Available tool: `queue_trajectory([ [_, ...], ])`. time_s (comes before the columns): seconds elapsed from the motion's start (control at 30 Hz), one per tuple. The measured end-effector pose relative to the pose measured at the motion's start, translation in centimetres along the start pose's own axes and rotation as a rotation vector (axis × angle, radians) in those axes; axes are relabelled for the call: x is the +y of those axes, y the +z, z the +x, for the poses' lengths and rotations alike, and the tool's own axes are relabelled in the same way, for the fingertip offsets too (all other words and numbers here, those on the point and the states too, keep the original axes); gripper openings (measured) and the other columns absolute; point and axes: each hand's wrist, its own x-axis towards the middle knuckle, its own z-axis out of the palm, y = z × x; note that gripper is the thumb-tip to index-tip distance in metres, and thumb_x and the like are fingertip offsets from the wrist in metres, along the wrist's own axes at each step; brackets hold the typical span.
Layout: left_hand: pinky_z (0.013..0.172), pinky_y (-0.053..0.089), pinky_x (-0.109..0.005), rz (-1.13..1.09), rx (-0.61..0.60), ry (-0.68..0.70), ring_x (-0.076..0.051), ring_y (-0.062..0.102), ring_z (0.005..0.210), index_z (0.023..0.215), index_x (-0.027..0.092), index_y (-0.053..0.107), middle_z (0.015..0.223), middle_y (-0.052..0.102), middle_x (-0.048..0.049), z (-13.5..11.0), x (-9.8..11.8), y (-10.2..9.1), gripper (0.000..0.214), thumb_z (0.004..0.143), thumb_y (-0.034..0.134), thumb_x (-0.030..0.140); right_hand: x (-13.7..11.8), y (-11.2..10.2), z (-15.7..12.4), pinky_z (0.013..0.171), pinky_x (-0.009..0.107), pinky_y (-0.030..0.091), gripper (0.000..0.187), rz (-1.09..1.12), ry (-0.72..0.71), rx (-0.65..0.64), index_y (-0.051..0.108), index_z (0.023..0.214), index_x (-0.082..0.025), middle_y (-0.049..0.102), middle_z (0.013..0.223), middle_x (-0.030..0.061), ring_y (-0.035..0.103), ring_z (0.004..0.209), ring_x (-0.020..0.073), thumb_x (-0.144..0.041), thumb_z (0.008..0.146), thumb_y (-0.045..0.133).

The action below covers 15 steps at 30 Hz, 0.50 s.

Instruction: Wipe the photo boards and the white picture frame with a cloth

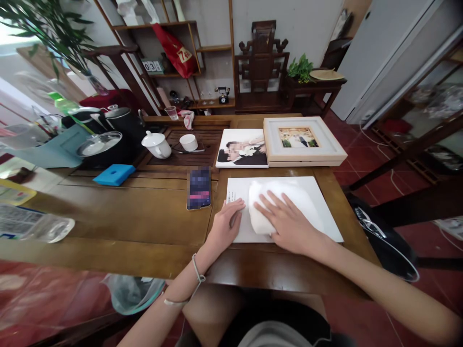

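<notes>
My right hand [290, 222] lies splayed over white cloth [260, 221]; my left hand [226, 224] (loosely bent, released) touches the white panel [239, 188].

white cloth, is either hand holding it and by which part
No grip visible: the right hand lies spread on the white cloth; the left hand appears to hold nothing.

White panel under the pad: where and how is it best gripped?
Probably by the left and right edges of the white panel, hands coming in from both sides: it lies flat on the table, wider than deep, with the white pad and right hand on its face.
</notes>
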Motion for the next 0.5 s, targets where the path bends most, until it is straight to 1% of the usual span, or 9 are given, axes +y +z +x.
queue_trajectory([
  [0.07, 0.115, 0.037, -0.053, -0.027, 0.02, -0.017, -0.025, 0.065, 0.119, 0.112, 0.022, 0.063, 0.122, 0.071, -0.0111, 0.0, 0.1, -0.2, 0.025, 0.092, 0.051, 0.013, 0.7, -0.1, 3.4, 0.118, 0.062, 0.014, 0.076, -0.028, 0.082, 0.048, 0.035, 0.152, -0.01, 0.027, 0.16, 0.0171, 0.015, 0.149, 0.0395, -0.022, 0.079, 0.055],
  [0.13, 0.113, 0.04, -0.05, -0.079, 0.042, -0.053, -0.024, 0.061, 0.124, 0.11, 0.023, 0.059, 0.127, 0.067, -0.0117, 0.1, 0.2, -0.4, 0.022, 0.093, 0.049, 0.013, 0.4, 0.0, 6.2, 0.115, 0.067, 0.014, 0.077, -0.042, 0.131, 0.077, 0.035, 0.152, -0.007, 0.028, 0.159, 0.0219, 0.016, 0.147, 0.0448, -0.024, 0.08, 0.056],
  [0.2, 0.109, 0.044, -0.047, -0.142, 0.099, -0.083, -0.024, 0.058, 0.127, 0.106, 0.023, 0.053, 0.128, 0.064, -0.0133, 0.1, 0.2, -0.5, 0.017, 0.094, 0.044, 0.014, -0.8, 0.2, 7.6, 0.112, 0.071, 0.014, 0.078, -0.045, 0.125, 0.087, 0.032, 0.152, -0.003, 0.025, 0.159, 0.0262, 0.015, 0.146, 0.0494, -0.024, 0.081, 0.057],
  [0.23, 0.106, 0.046, -0.045, -0.167, 0.135, -0.09, -0.024, 0.057, 0.126, 0.104, 0.022, 0.051, 0.127, 0.062, -0.0139, 0.1, 0.1, -0.5, 0.015, 0.095, 0.042, 0.014, -1.6, 0.5, 7.7, 0.112, 0.071, 0.013, 0.079, -0.046, 0.101, 0.089, 0.031, 0.152, -0.002, 0.023, 0.159, 0.0265, 0.014, 0.146, 0.0498, -0.024, 0.081, 0.058],
  [0.3, 0.104, 0.047, -0.044, -0.193, 0.183, -0.1, -0.022, 0.058, 0.122, 0.101, 0.022, 0.047, 0.123, 0.059, -0.0138, 0.1, -0.1, -0.5, 0.012, 0.097, 0.039, 0.016, -3.3, 1.0, 6.4, 0.114, 0.069, 0.01, 0.081, -0.044, 0.011, 0.086, 0.031, 0.153, -0.003, 0.022, 0.16, 0.0256, 0.012, 0.146, 0.0484, -0.023, 0.08, 0.06],
  [0.37, 0.105, 0.046, -0.043, -0.194, 0.186, -0.114, -0.022, 0.056, 0.122, 0.103, 0.022, 0.047, 0.123, 0.056, -0.0131, 0.1, -0.4, -0.4, 0.011, 0.098, 0.037, 0.018, -4.5, 1.3, 3.7, 0.116, 0.067, 0.009, 0.082, -0.023, -0.116, 0.07, 0.031, 0.153, -0.004, 0.023, 0.161, 0.0241, 0.01, 0.148, 0.0458, -0.022, 0.079, 0.06],
  [0.43, 0.108, 0.043, -0.043, -0.182, 0.168, -0.109, -0.022, 0.053, 0.126, 0.109, 0.023, 0.046, 0.125, 0.054, -0.0129, 0.0, -0.6, -0.3, 0.015, 0.098, 0.038, 0.017, -4.6, 1.0, 0.4, 0.117, 0.065, 0.01, 0.082, 0.033, -0.245, 0.032, 0.033, 0.152, -0.005, 0.023, 0.161, 0.0219, 0.009, 0.149, 0.0423, -0.018, 0.076, 0.059],
  [0.5, 0.11, 0.041, -0.044, -0.143, 0.141, -0.081, -0.023, 0.051, 0.128, 0.118, 0.022, 0.045, 0.126, 0.053, -0.0136, 0.1, -0.7, -0.2, 0.023, 0.096, 0.041, 0.015, -3.6, 0.0, -2.8, 0.12, 0.059, 0.01, 0.084, 0.117, -0.342, -0.044, 0.037, 0.151, -0.011, 0.025, 0.162, 0.0147, 0.01, 0.15, 0.0341, -0.012, 0.069, 0.056],
])
